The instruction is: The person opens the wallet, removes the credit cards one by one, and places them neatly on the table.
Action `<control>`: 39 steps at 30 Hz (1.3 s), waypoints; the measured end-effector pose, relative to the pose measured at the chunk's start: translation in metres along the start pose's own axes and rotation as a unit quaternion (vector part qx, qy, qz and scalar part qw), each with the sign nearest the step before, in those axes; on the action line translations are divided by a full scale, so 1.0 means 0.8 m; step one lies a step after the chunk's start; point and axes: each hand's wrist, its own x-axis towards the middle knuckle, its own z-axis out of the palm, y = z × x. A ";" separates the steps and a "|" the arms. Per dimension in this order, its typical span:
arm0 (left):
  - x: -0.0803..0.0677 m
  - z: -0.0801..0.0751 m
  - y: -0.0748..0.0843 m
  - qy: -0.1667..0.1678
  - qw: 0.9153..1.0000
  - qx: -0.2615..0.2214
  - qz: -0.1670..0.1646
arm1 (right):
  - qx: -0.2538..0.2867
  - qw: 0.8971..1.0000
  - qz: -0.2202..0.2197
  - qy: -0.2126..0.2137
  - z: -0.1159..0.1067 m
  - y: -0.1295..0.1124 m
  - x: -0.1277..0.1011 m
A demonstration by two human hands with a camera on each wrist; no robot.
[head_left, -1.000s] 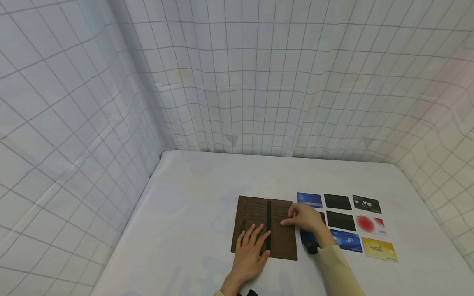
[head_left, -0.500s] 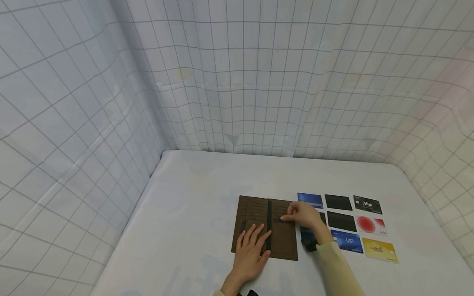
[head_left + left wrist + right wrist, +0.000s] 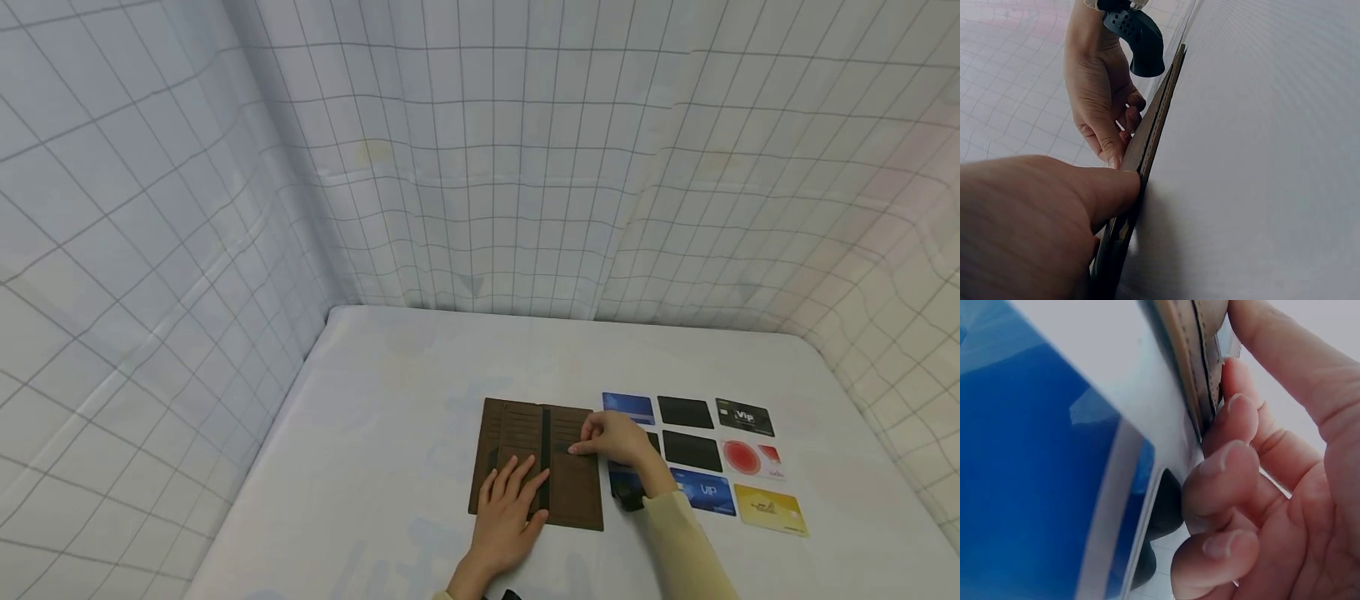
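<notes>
A long brown leather wallet [image 3: 536,463] lies opened flat on the white bench [image 3: 397,400], its two halves spread either side of a dark centre spine that runs away from the viewer. Rows of stitched card slots line the inner faces. A card [image 3: 564,447] sits partly pushed into a slot on the wallet's right half, near the outer edge; its colour cannot be told. From the left wrist view the wallet [image 3: 1147,156] shows edge-on as thin stacked leather layers lying on the surface. The right wrist view shows its stitched edge [image 3: 1200,369] close up.
</notes>
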 end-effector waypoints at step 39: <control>-0.001 0.002 0.001 0.014 1.000 0.003 0.007 | 0.029 0.999 -0.008 -0.039 -0.014 -0.003 0.005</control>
